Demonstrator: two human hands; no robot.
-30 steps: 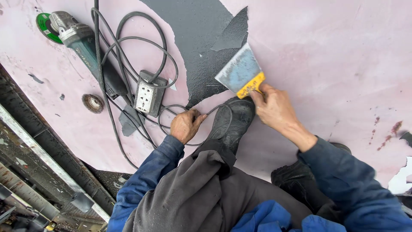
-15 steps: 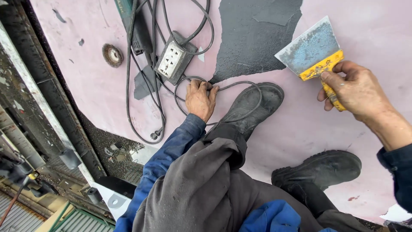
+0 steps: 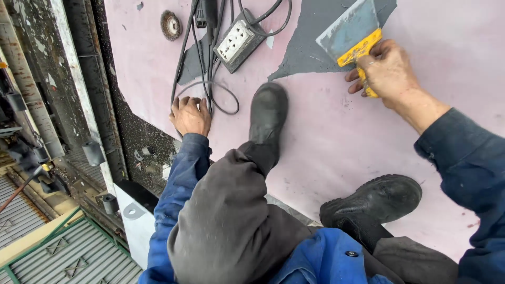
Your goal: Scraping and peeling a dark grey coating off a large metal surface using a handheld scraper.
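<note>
Scraper held at the border of pink coating and bare grey metal.

The right hand [image 3: 390,73] has its fingers clamped around the yellow handle of the scraper [image 3: 351,32], whose blade lies on the grey patch [image 3: 310,50] near the torn paint edge. The left hand [image 3: 190,115] rests flat, fingers slightly apart, touching the black cables [image 3: 208,79] below the power strip [image 3: 236,42]. Open pink surface [image 3: 326,142] lies between the two boots [image 3: 268,113]; a drop edge runs along the left.
</note>
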